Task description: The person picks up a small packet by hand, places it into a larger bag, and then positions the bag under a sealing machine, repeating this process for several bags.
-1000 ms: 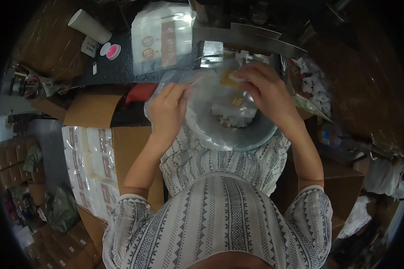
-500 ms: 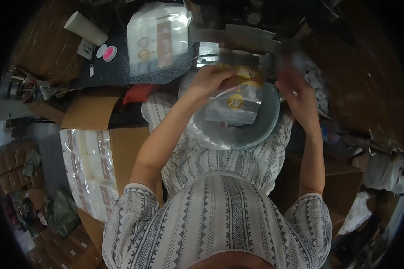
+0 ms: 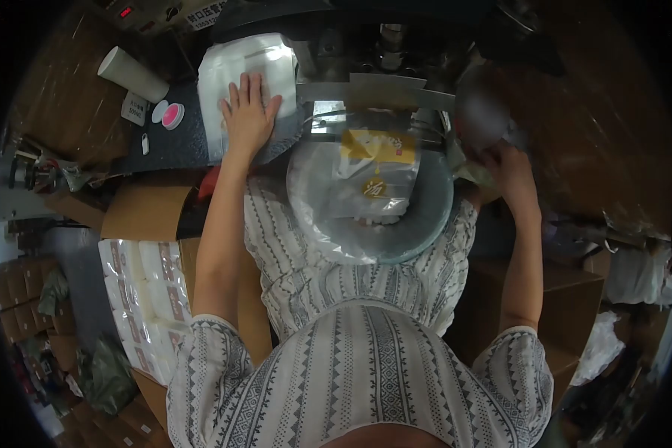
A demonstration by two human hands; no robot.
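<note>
my left hand [image 3: 249, 123], fingers spread, lies on glossy white pouches [image 3: 215, 89] at the right edge of the dark mat [image 3: 187, 142]; a clear, yellow-banded pouch [image 3: 388, 172] lies over the grey basin [image 3: 437, 201]. i cannot tell what my right hand [image 3: 514, 175] pinches. brown cartons [image 3: 22, 276] stand stacked far left.

Over the basin [image 3: 439, 224] is a pouch [image 3: 396, 179]; left of the basin lie bags [image 3: 265, 63], farther left a cup [image 3: 133, 73], nearer-left a carton [image 3: 148, 211].
</note>
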